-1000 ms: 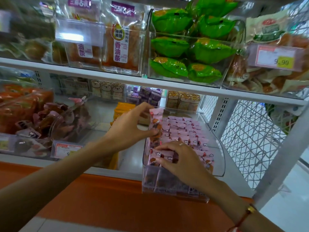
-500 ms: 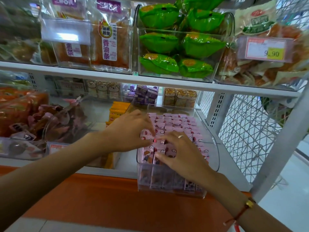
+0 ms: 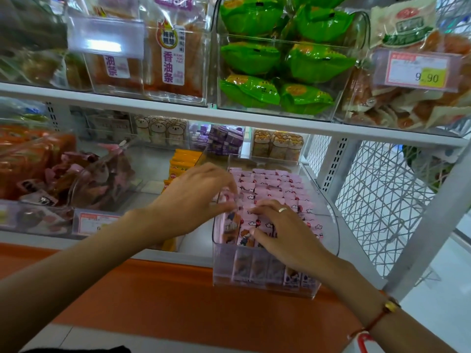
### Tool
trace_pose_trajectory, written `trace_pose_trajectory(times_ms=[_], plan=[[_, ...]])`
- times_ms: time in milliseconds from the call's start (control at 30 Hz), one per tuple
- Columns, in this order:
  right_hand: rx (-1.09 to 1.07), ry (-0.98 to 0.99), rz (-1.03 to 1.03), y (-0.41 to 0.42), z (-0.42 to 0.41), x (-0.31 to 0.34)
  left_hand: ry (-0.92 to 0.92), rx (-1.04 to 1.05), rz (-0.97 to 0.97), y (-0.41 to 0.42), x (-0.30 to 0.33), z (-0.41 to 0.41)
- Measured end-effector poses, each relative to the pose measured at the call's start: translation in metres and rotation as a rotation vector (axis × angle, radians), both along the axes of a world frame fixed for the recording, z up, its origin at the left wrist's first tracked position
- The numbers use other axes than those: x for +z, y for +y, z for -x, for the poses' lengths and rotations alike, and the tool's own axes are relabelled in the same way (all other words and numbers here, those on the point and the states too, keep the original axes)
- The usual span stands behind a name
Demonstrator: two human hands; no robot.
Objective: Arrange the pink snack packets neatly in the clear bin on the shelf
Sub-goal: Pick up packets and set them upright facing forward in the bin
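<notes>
Nearest us, our right hand (image 3: 285,238) lies flat over the front rows of pink packets (image 3: 270,184) in the clear bin (image 3: 328,220), fingers nearly straight and pressing on the tops, gripping nothing. Just left of it, our left hand (image 3: 196,200) reaches over the bin's left wall with fingertips curled onto a packet at the left edge; motion blur hides the grip, so we cannot tell whether it pinches that packet or only nudges it. The bin sits at the front of the lower shelf (image 3: 193,240), its front overhanging the orange ledge (image 3: 153,289). Behind our hands the packets stand in tidy rows to the back wall, so we judge only the front left corner needs work. To do it well, we should keep the right hand's pressure light and even so the rows do not tip, while the left slides the stray packet upright and flush with its neighbours.
</notes>
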State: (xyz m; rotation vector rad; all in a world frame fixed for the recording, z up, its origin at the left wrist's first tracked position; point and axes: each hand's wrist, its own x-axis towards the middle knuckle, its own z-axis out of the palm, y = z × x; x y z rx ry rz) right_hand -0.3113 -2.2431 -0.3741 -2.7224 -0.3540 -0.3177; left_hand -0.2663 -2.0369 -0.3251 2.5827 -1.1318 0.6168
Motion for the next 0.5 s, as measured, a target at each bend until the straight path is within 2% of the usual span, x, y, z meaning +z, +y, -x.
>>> trace_pose_trajectory(times_ms=[167, 233, 367, 500], plan=[[0.002, -0.005, -0.015, 0.001, 0.001, 0.003, 0.220, 0.025, 0.554, 0.006, 0.013, 0.022], [0.014, -0.040, -0.151, 0.006, 0.006, 0.010, 0.262, -0.009, 0.740, 0.005, 0.016, 0.029], [0.134, -0.066, -0.506, 0.026, 0.021, 0.028, 0.287, -0.091, 0.882, -0.004, 0.012, 0.044], [0.194, -0.069, -0.599, 0.044, 0.029, 0.035, 0.368, -0.148, 0.989, -0.006, -0.001, 0.052]])
